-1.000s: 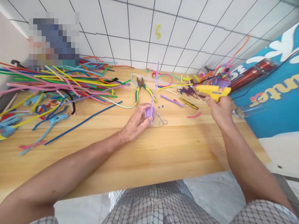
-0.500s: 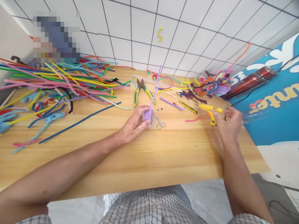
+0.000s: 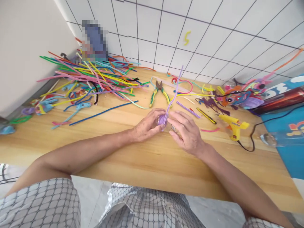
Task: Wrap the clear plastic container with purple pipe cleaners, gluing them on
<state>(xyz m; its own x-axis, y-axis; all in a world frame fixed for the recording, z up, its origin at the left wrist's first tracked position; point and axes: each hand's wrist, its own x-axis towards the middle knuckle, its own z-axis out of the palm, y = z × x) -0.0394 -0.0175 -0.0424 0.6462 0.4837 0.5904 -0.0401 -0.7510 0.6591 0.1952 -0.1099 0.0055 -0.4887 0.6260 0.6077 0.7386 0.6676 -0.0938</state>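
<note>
My left hand [image 3: 148,125] is closed around a small purple bundle [image 3: 162,120] that looks like wound pipe cleaner. From it a long purple pipe cleaner [image 3: 176,90] rises, leaning away to the upper right. My right hand [image 3: 186,131] hovers just right of the bundle, fingers apart and nothing seen in them; whether a fingertip touches the strand I cannot tell. Small scissors [image 3: 173,128] lie beneath its fingers, mostly covered. Beyond the hands lie pliers [image 3: 159,91] with green-yellow handles. A yellow glue gun [image 3: 234,126] rests to the right, its black cord trailing off.
Many coloured pipe cleaners [image 3: 95,76] are heaped at the back left. A yellow cutter knife [image 3: 206,115] lies right of centre. Colourful pipe-cleaner figures [image 3: 244,95] stand at the back right near a clear bottle [image 3: 270,139]. A white tiled wall [image 3: 152,34] borders the table.
My right hand has moved left from beside the glue gun to the purple bundle. My left hand keeps its hold. The view has shifted, so the tabletop things appear further right.
</note>
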